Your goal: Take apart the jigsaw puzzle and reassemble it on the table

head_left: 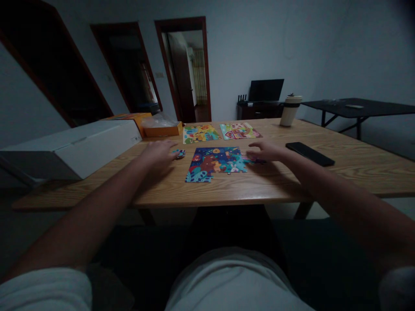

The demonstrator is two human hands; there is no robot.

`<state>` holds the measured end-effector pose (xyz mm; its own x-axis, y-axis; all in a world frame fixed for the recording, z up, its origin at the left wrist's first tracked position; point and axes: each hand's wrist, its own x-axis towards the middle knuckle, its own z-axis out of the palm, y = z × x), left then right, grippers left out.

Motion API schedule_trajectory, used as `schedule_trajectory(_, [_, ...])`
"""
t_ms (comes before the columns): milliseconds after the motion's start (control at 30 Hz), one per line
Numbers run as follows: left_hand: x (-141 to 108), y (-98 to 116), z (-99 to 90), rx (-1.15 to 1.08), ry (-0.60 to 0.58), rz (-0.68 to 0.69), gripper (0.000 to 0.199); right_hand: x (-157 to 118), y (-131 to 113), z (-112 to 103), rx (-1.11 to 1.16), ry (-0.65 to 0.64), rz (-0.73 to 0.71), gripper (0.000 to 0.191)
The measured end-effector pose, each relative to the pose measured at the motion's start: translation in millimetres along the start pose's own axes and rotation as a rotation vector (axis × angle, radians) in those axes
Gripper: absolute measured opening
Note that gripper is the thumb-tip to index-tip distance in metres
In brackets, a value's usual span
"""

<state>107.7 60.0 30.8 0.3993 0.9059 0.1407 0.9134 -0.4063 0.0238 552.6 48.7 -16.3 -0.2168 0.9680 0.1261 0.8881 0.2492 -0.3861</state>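
Note:
A partly assembled jigsaw puzzle [220, 162] in dark blue lies on the table before me, showing a bear and a rabbit; its lower right part has a stepped edge of tabs. Left of it is a small pile of loose puzzle pieces [179, 153]. My left hand [159, 153] hovers beside that pile, fingers stretched out and slightly blurred. On the puzzle's right side my right hand [265, 151] is over more dark loose pieces [259, 161], its thumb and forefinger apart. The palm partly hides those pieces. Neither hand visibly holds anything.
Two finished puzzles, a yellow one [201, 134] and a pink one [240, 131], lie farther back. A white box [97, 144] and an orange tray [164, 130] with clear plastic stand left. To the right are a black phone [309, 153] and a lidded cup [289, 113].

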Motion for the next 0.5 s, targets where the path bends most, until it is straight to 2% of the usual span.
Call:
schedule_trajectory(67, [-7, 36, 1.6, -0.059, -0.019, 0.113, 0.062, -15, -1, 8, -0.023, -0.08, -0.098, 0.05])
schedule_trajectory(133, [-10, 69, 7.2, -0.1, -0.149, 0.303, 0.064, -25, -5, 11, -0.053, -0.17, -0.167, 0.043])
schedule_trajectory(233, [-9, 97, 15.9, -0.116, -0.267, 0.442, 0.063, -24, -9, 6, -0.106, -0.222, -0.21, 0.034])
schedule_trajectory(333, [-6, 103, 20.5, -0.127, -0.311, 0.426, 0.066, -14, -11, 0, -0.083, -0.249, -0.221, 0.037])
schedule_trajectory(500, [-10, 96, 23.1, -0.157, -0.306, 0.424, 0.067, -6, -10, 1, 0.019, -0.249, -0.134, 0.056])
